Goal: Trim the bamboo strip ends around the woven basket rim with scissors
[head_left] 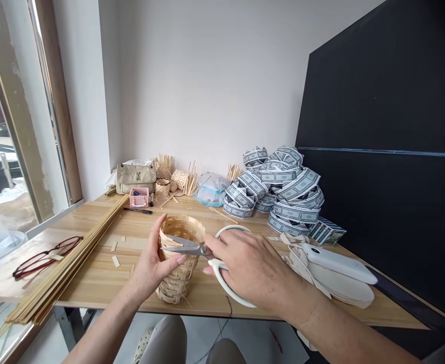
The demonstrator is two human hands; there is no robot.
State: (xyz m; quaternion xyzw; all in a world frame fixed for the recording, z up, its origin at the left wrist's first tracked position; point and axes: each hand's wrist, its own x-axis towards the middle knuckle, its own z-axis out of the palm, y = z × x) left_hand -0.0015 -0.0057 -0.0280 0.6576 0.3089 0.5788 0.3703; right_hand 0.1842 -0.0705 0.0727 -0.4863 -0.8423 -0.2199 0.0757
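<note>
in the head view, the left hand (pixel 152 265) clasps the woven basket (pixel 175 284) near the table's (pixel 104 283) front edge; the right hand (pixel 251 268) grips scissors (pixel 203 250), blades parted at its rim. a slip could nick the left thumb, close beneath the blades.

Nice bright daylight came from the window (pixel 17 121) on the left, basket (pixel 175 280) looked decently sharp, but the edges got super stretched.
</note>
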